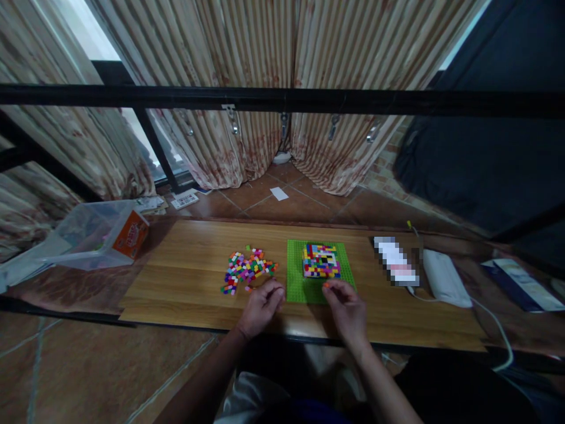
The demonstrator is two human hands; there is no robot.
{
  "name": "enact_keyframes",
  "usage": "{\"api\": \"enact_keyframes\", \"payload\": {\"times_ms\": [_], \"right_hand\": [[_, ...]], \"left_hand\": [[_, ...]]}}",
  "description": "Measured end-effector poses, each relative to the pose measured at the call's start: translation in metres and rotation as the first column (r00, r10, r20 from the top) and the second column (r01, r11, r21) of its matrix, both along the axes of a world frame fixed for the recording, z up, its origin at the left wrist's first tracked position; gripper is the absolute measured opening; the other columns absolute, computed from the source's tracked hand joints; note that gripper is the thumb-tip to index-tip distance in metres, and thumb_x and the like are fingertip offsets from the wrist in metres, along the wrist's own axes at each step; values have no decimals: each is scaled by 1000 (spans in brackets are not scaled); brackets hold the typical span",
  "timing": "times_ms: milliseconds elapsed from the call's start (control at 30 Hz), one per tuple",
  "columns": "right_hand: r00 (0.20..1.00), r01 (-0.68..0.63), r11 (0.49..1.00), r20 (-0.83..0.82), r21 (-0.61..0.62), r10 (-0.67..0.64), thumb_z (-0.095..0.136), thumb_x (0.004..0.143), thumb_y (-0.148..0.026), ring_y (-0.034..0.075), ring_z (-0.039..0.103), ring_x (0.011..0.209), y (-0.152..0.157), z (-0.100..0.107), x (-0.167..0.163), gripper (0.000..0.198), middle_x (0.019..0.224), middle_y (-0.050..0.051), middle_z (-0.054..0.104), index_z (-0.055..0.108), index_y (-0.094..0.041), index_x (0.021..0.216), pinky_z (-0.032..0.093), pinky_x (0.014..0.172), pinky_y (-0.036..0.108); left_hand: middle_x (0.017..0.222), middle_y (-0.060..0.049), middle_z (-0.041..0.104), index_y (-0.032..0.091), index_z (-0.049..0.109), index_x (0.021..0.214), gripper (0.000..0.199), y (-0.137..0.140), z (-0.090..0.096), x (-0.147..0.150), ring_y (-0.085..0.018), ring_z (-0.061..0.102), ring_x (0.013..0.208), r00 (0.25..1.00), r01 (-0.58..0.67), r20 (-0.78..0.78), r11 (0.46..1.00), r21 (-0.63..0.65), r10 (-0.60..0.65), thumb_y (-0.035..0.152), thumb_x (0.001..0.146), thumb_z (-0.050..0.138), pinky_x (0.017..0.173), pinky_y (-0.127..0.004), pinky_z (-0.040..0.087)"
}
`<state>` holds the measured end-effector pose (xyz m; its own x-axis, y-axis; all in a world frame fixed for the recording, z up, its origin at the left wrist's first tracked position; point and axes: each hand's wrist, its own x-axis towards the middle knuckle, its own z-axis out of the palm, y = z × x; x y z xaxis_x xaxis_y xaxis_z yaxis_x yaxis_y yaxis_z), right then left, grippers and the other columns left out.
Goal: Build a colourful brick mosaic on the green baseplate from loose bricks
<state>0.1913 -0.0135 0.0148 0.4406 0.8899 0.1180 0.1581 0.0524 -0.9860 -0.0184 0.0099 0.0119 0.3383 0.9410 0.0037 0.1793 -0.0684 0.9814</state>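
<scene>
A green baseplate (295, 288) lies on the wooden table, carrying a low block of many-coloured toy bricks (321, 261). Over the plate's near right part, my right hand (348, 307) pinches a small orange brick (326, 285) between thumb and fingertips. My left hand (262, 306) is closed just left of the plate's near corner, thumb pressed to its curled fingers; whatever it may hold is hidden. Beyond that hand, to the left, spreads a loose pile of small coloured bricks (248, 268).
A clear plastic box (95, 235) with an orange label stands at the left. Toward the right lie a phone (395, 261), blurred out, a white power bank (445, 277) with a cable, and a blue-white packet (523, 284). A black metal bar (282, 100) crosses ahead, before curtains.
</scene>
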Motion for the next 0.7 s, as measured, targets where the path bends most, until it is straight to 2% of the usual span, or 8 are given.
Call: {"api": "enact_keyframes", "payload": {"times_ms": [133, 333, 700], "right_hand": [[992, 109, 994, -57, -20, -110, 71, 67, -43, 19, 64, 76, 9, -2, 28, 37, 87, 8, 72, 71, -17, 94, 51, 72, 36], [983, 178, 984, -49, -21, -179, 74, 63, -42, 19, 64, 67, 22, -4, 42, 36, 80, 7, 73, 73, -17, 88, 51, 67, 36], [989, 146, 985, -4, -92, -147, 71, 66, -41, 21, 66, 66, 31, -7, 52, 34, 78, 9, 74, 74, -15, 88, 52, 64, 36]], "left_hand": [[68, 2, 54, 17, 57, 81, 29, 0, 3, 1, -9, 50, 56, 1000, 0, -10, 1000, 12, 0, 42, 91, 47, 54, -20, 40], [62, 3, 50, 17, 61, 77, 22, 2, 6, 3, -10, 47, 59, 998, -29, -57, 994, 104, 35, 37, 85, 57, 61, -22, 42], [67, 1, 56, 16, 67, 86, 21, 0, 4, 5, -11, 50, 63, 997, -61, -40, 991, 118, 66, 36, 80, 64, 63, -23, 42]]}}
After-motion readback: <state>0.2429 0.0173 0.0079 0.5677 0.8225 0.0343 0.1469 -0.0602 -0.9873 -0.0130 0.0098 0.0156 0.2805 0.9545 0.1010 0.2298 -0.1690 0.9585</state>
